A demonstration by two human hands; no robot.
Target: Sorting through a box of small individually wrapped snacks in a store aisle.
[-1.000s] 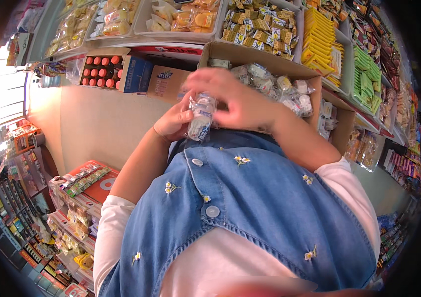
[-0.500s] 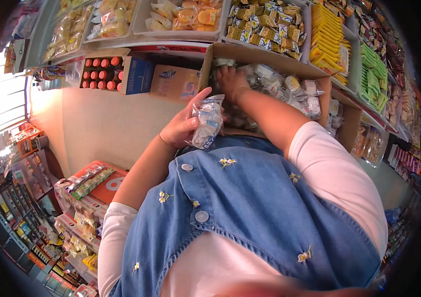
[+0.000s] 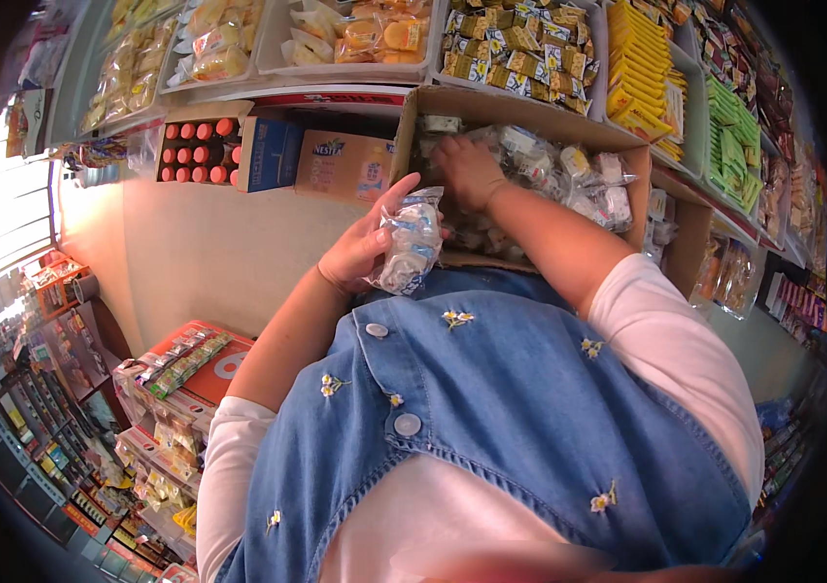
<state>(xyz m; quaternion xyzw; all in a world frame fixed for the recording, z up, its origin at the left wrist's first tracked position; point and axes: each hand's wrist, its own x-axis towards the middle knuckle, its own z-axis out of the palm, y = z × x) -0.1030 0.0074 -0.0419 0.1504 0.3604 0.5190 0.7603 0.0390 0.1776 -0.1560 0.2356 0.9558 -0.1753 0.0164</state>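
My left hand [image 3: 360,255] is closed around several small clear-wrapped packets [image 3: 412,241] with white and blue print, at the near left corner of an open cardboard box [image 3: 520,104]. Inside that box, my right hand [image 3: 470,175] reaches down at the left end, back of the hand up. Its fingertips are hidden, so I cannot tell whether they grip anything. Clear-wrapped white packets [image 3: 569,175] fill the box to the right of this hand. A white packet [image 3: 441,124] lies beside my right fingers, along the far wall.
Past the box stand trays of wrapped snacks [image 3: 520,53], yellow packets [image 3: 642,78] and green packets [image 3: 729,146]. Left of it are a closed carton [image 3: 336,160] and a carton of red-capped bottles [image 3: 200,154]. A second open box [image 3: 690,238] adjoins on the right. An orange-topped display [image 3: 205,364] stands lower left.
My right hand has shifted slightly right and nearer me within the box. My left hand keeps hold of the packets, which have turned a little.
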